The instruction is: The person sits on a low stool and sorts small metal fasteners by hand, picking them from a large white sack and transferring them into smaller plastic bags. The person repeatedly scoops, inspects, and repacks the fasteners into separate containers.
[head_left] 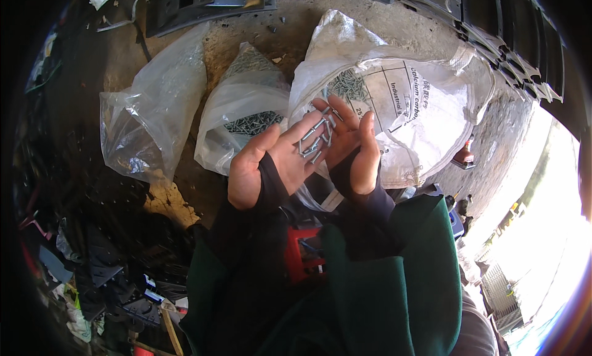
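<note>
My left hand (282, 160) and my right hand (365, 152) are cupped side by side, palms up, with several small metal screws (314, 139) lying loosely across the palms and fingers. Both thumbs stand away from the fingers. Just beyond my right hand, a white woven sack (441, 140) lies with its mouth spread, and a heap of similar screws (346, 84) shows inside. A clear plastic bag (213, 137) sits beyond my left hand, holding a pile of darker-looking screws (254, 123). Dark sleeves cover my wrists and part of both palms.
Another clear plastic bag (151, 109) stands at the left. A red plastic frame (302, 254) is below my hands. Dark metal parts (206, 7) line the far edge, with slotted strips (518, 66) at far right. Dark scrap pieces (117, 276) clutter the lower left.
</note>
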